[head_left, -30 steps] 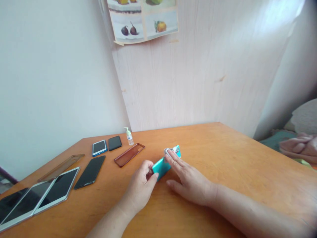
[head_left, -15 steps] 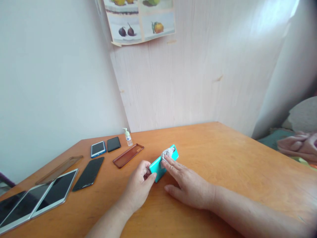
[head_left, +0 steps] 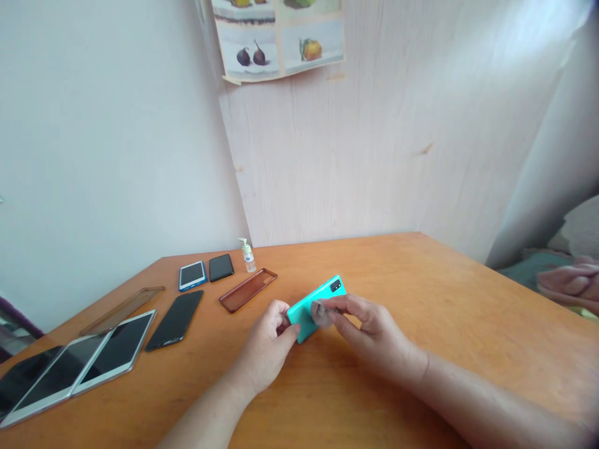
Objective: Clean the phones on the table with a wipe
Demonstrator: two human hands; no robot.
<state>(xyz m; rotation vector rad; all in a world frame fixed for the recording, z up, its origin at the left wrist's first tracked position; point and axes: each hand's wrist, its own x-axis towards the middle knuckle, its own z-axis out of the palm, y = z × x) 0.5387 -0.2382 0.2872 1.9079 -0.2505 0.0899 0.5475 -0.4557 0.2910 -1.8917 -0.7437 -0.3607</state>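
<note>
A turquoise smartphone (head_left: 306, 310) is tilted above the table, its back and dark camera block turned toward me. My left hand (head_left: 274, 343) grips its lower left end, thumb on the back and fingers behind. Between the thumb and fingers of my right hand (head_left: 367, 327) is a small crumpled greyish cloth (head_left: 321, 313), which lies against the middle of the phone's back. Left of the phone, a reddish-brown clear phone case (head_left: 248, 290) rests on the table. Behind that case stands a small pump bottle (head_left: 248, 257).
On the wooden table (head_left: 374, 268), a black phone (head_left: 175, 320), a white tablet (head_left: 115, 349), a clear brownish case (head_left: 124, 310), a blue-cased phone (head_left: 192, 275) and a black one (head_left: 221, 267) lie at left. Fruit pictures (head_left: 281, 47) hang on the wall. Pink fabric (head_left: 573, 284) lies at right.
My right hand has gone from flat fingers pressing the cloth near the phone's camera end to pinching it lower down. The camera block now shows fully. The view has shifted slightly left.
</note>
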